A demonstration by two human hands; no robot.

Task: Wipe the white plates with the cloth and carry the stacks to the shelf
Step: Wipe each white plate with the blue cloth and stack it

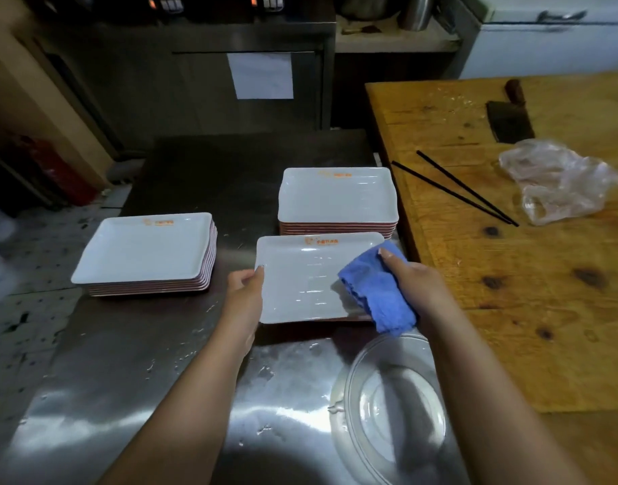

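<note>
Nearest on the wet steel bench (132, 372) lies one clear glass lid (395, 411). Just beyond it, one white rectangular plate (300, 285) is pinched at its left rim by the left hand (244, 285), while the right hand (412, 278) grips one soft blue cloth (374, 292) laid on the plate's right edge. The plate is judged stiff, light, slippery when wet and chippable, best held by opposite rims. Farther off stand two stacks: the left stack (146, 253) and the right stack (337, 201), each best lifted from beneath.
</note>
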